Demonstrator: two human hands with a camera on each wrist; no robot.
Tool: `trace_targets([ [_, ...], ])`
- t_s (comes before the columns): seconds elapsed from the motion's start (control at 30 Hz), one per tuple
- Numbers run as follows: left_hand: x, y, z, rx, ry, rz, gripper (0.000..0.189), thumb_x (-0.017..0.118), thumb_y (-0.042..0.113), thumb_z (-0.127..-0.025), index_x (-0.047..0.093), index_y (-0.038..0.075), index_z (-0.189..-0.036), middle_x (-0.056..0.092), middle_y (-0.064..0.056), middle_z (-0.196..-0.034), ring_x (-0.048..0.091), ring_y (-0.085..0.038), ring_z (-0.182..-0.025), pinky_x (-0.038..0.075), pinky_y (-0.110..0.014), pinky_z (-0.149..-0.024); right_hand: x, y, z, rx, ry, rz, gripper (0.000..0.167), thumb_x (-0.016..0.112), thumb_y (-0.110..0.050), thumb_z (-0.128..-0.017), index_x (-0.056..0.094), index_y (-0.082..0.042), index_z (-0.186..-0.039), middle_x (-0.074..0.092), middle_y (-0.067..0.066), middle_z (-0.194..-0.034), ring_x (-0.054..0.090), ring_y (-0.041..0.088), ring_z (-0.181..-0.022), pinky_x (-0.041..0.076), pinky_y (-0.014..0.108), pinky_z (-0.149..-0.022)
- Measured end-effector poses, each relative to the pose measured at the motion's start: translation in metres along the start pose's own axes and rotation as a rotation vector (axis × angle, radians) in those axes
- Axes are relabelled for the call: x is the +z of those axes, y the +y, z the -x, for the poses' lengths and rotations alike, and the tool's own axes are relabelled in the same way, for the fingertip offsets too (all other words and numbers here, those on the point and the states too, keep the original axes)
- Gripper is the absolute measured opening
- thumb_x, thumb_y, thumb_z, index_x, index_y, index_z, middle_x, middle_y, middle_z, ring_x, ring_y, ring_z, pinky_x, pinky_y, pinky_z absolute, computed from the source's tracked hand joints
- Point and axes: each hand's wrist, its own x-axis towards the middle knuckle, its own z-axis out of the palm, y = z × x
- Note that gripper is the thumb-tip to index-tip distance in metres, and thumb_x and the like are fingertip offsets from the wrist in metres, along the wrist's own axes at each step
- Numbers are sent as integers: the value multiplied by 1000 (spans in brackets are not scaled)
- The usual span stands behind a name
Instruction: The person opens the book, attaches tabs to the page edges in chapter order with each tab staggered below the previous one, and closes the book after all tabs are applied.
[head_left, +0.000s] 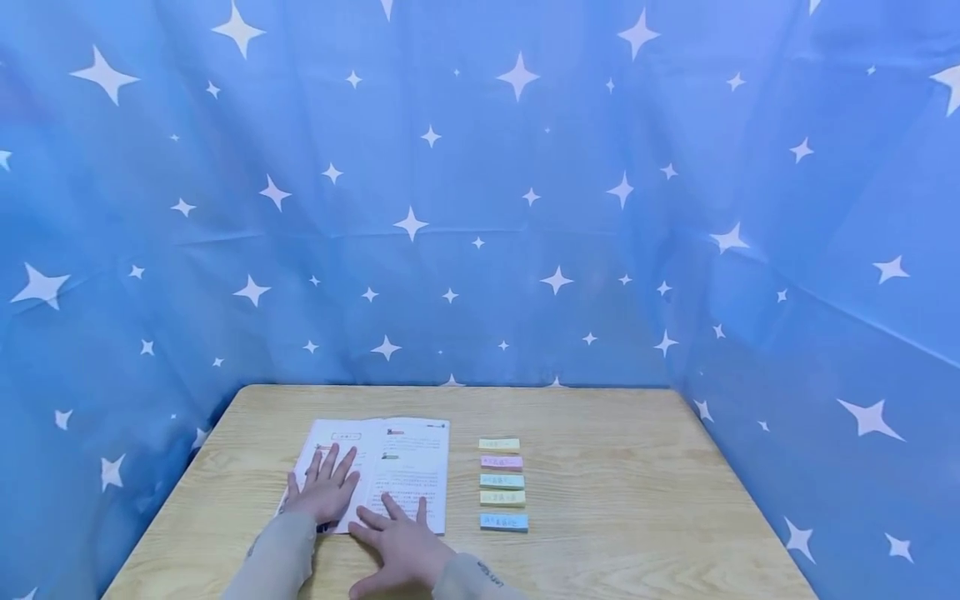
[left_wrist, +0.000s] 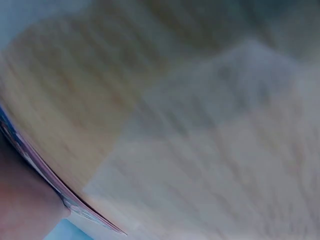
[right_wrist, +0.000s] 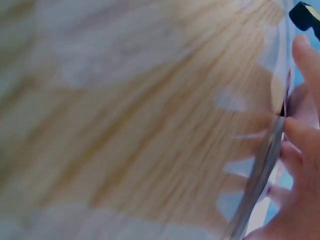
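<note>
An open book [head_left: 416, 471] with printed pages lies flat at the left of the table. My left hand [head_left: 324, 490] rests on its left page with straight, spread fingers. At the bottom of the right page, my right hand [head_left: 408, 543] lies with fingers spread, their tips on the paper and the thumb off the book over the wood. In the right wrist view, the book's edge [right_wrist: 260, 180] runs beside the right hand [right_wrist: 304, 170]. The left wrist view shows the book's edge [left_wrist: 65, 192] next to part of the left hand [left_wrist: 25, 195].
Right of the book, several handwritten paper strips stand in a column: yellow [head_left: 499, 445], pink [head_left: 502, 462], pale green [head_left: 502, 482], another yellow [head_left: 502, 498] and blue [head_left: 504, 522]. The wooden table [head_left: 637, 492] ends at a blue star-patterned curtain [head_left: 480, 183].
</note>
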Motion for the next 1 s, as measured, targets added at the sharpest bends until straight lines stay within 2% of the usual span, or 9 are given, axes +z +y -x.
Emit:
trace_targets([
  [0.17, 6, 2, -4, 18, 32, -11, 63, 24, 51, -103, 16, 18, -156, -3, -17, -161, -13, -45, -142, -29, -68, -94, 1, 0, 1, 12, 17, -5, 82, 58, -73, -79, 36, -38, -149, 26, -16, -155, 13, 25, -146, 19, 77, -101],
  [0.3, 7, 15, 2, 26, 70, 7, 62, 29, 46, -103, 18, 15, -155, 0, -19, -160, -12, -46, -142, -25, -70, -96, 3, 0, 3, 16, 19, 8, 81, 59, -72, -79, 37, -38, -148, 26, -16, -155, 14, 25, -146, 20, 76, -101],
  [0.53, 10, 32, 0, 90, 125, 9, 59, 30, 49, -103, 26, 18, -154, 7, -15, -160, -3, -41, -145, -23, -73, -95, 1, 1, 5, 9, 37, 20, 80, 61, -70, -78, 38, -38, -147, 26, -18, -155, 16, 25, -146, 20, 75, -101],
  [0.73, 12, 54, -7, 145, 71, 52, 57, 34, 51, -102, 33, 23, -152, 13, -13, -160, -2, -40, -145, -21, -71, -99, 2, 5, 9, 6, 56, 45, 79, 64, -69, -77, 42, -38, -146, 32, -16, -153, 19, 29, -145, 23, 76, -99],
  [0.87, 13, 59, -11, 118, 14, 120, 61, 37, 56, -99, 33, 26, -152, 7, -13, -161, -9, -41, -145, -28, -68, -96, 2, 5, 7, 2, 65, 55, 78, 64, -69, -77, 40, -41, -145, 33, -15, -153, 19, 28, -145, 22, 75, -100],
  [1.0, 13, 56, -5, 90, -45, 158, 67, 41, 62, -94, 30, 30, -153, -2, -14, -161, -18, -41, -143, -35, -65, -90, 2, 0, 5, -9, 29, 26, 79, 63, -68, -79, 33, -42, -148, 27, -17, -155, 14, 25, -146, 20, 76, -100],
])
